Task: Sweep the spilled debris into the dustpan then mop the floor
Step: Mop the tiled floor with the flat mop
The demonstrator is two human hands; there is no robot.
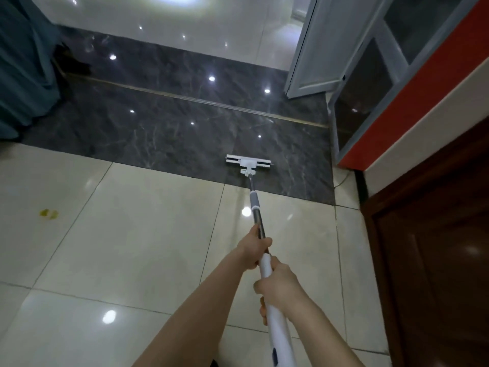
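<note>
Glossy tiled floor (137, 234); mop (248, 163) of white plastic, shiny metal pole.

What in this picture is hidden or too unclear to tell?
- Mop: in the head view, its pad's underside faces the floor, unseen.
- Mop handle's near end: cut off by the bottom edge.
- Yellow specks: too small to identify.
- Dark heap by the curtain: shadowed, unidentifiable.
- Dustpan: not in view.
- Left hand and right hand cover the handle beneath them.
</note>
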